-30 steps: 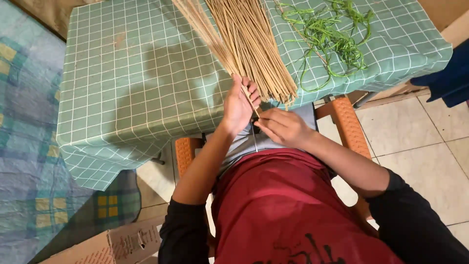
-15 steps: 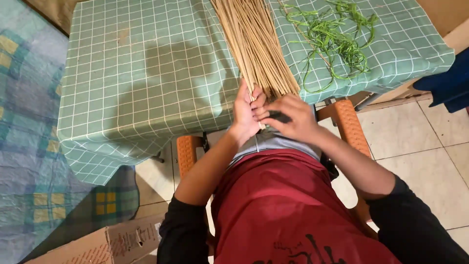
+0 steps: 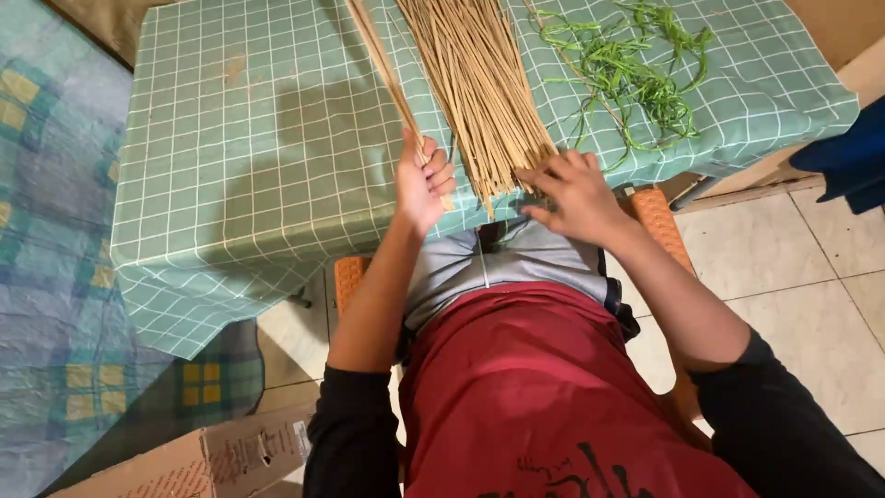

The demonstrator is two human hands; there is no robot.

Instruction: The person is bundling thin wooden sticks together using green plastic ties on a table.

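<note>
Left hand (image 3: 419,180) grip closed around a few thin sticks (image 3: 383,65). Right hand (image 3: 572,189), fingers spread, holding nothing, rests on stick bundle (image 3: 475,78) on worktop (image 3: 258,138).

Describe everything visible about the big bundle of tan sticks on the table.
The bundle of thin tan sticks looks like dried, stripped plant ribs, long and straight. It lies flat on the green checked tablecloth, fanning slightly toward the person, its ends reaching the table's near edge. The right hand rests fingers on those ends. The left hand grips a few separate sticks beside it.
</note>
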